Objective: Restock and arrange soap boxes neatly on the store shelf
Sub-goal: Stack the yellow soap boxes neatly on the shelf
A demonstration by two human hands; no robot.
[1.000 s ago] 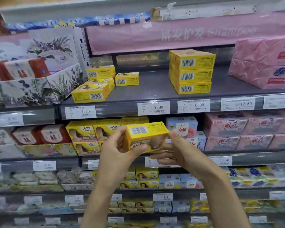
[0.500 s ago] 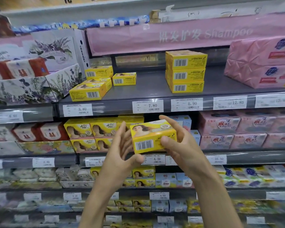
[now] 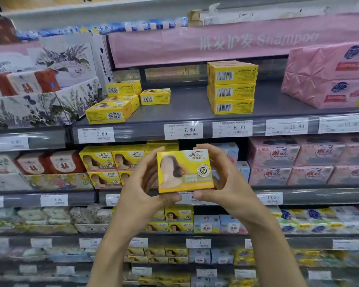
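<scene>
Left hand and right hand grip soap box between them.

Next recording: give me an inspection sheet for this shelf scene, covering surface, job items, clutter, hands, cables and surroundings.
Surface: grey shelf, bare in the middle.
Job's things: yellow soap box held below the shelf, front face to the camera; stack three high, barcodes outward.
Clutter: loose boxes at the shelf's left, askew.
Hands: left hand and right hand both grip the soap box at its sides.
Cables: nothing seen.
Surroundings: pink packs at right, floral cartons at left, price tags, pink banner above.
</scene>
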